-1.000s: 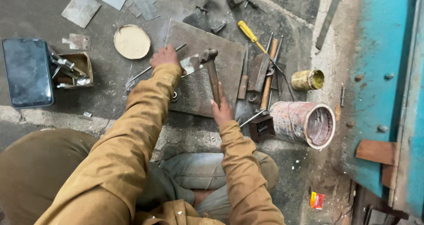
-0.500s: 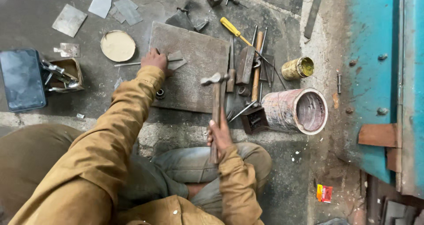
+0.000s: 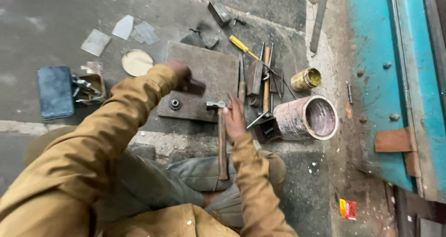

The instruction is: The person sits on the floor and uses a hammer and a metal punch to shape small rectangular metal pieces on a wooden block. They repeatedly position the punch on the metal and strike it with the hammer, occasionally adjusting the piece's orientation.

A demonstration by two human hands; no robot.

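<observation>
Hammer (image 3: 221, 139) coming down onto steel plate (image 3: 209, 74); right hand (image 3: 234, 118) fingers gripping handle; left hand (image 3: 180, 72) fingers pinning small metal piece (image 3: 194, 85). Hammering underway, unfinished.

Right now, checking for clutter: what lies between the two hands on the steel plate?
In the head view, only bare steel plate separates left hand from right hand.
</observation>
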